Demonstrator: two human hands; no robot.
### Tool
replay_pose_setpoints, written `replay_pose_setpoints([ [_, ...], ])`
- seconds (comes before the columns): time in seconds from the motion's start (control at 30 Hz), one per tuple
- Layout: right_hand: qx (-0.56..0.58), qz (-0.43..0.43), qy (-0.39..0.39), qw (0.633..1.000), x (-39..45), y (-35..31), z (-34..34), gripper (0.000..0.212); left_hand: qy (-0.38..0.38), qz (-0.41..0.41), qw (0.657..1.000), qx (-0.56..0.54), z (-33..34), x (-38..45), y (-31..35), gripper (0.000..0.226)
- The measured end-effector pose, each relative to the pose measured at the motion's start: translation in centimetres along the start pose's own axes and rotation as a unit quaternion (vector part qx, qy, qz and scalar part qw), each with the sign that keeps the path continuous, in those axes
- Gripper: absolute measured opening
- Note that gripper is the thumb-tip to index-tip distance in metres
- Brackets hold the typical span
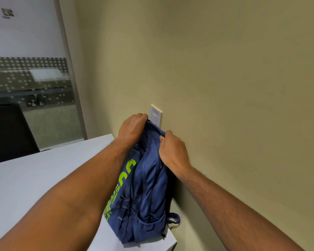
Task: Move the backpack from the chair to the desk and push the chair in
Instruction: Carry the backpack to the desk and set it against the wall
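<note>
A navy blue backpack (147, 192) with neon green lettering stands upright on the white desk (25, 180), right against the beige wall. My left hand (132, 128) grips the top of the backpack on its left side. My right hand (174, 151) clutches the fabric at the top on its right side. The bag's base rests close to the desk's right front corner. The chair the bag came from is out of view.
A white wall plate (156, 115) sits on the beige wall (225, 87) just behind the backpack's top. A dark chair back (9, 133) rises beyond the desk's far left edge, in front of a glass partition (29, 84) with a dotted band.
</note>
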State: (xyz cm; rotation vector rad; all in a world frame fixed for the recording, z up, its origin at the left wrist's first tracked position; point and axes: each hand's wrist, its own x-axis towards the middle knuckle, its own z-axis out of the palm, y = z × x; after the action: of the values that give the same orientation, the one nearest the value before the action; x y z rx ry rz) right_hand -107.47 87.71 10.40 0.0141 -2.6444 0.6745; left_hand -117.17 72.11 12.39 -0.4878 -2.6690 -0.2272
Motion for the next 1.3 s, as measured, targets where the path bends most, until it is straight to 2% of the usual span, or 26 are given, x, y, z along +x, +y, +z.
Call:
replay_pose_setpoints([
  [0.17, -0.035, 0.0, 0.002, 0.999, -0.4, 1.3, 2.0, 0.017, -0.022, 0.003, 1.0, -0.015, 2.2, -0.1, -0.3, 0.014],
  [0.33, -0.115, -0.036, 0.007, 0.993, -1.1, 1.1, 3.2, 0.02, -0.053, -0.014, 0.998, -0.043, 3.0, -0.5, -0.1, 0.025],
  [0.4, -0.112, -0.041, 0.005, 0.993, -1.3, 1.0, 3.2, 0.023, -0.062, -0.025, 0.996, -0.051, 3.1, -0.8, -0.3, 0.035],
  [0.53, -0.11, -0.053, 0.009, 0.993, -2.0, 0.7, 3.1, 0.038, -0.046, -0.037, 0.995, -0.075, 3.1, -1.7, -1.0, 0.076],
  [0.6, -0.129, -0.048, 0.0, 0.99, -2.6, 0.5, 3.0, 0.049, -0.042, -0.049, 0.994, -0.086, 2.8, -2.3, -1.2, 0.082],
  [0.87, -0.19, -0.043, -0.013, 0.981, -5.7, -0.2, 2.6, 0.061, -0.049, -0.061, 0.991, -0.105, 2.2, -6.1, -1.6, 0.08],
  [1.3, -0.237, -0.048, -0.034, 0.97, -13.4, 1.5, -0.8, 0.066, -0.072, -0.057, 0.995, -0.043, -0.6, -15.6, 2.2, 0.073],
])
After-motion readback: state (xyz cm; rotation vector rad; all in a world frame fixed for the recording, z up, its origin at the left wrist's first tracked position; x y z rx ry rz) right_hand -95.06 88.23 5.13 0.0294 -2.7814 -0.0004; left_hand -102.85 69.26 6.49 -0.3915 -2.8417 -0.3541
